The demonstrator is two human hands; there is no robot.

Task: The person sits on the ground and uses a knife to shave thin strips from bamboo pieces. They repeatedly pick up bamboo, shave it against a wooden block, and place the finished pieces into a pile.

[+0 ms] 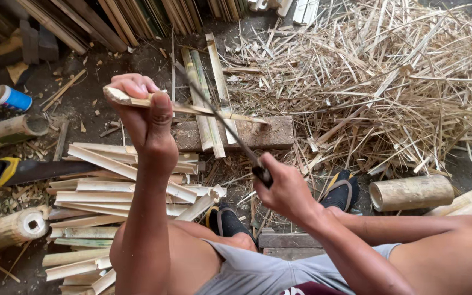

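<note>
Left grip closed around bamboo strip held level above knees, right grip clenched on knife with blade laid across strip, over split slats, brick, shavings.

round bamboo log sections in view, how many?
3. One bamboo log at the left edge, a hollow-ended bamboo log at lower left, and one bamboo log at right beside the shavings pile. Others may be hidden.

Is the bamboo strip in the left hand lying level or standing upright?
Roughly level: the bamboo strip runs sideways from the left hand, and the knife crosses it.
</note>
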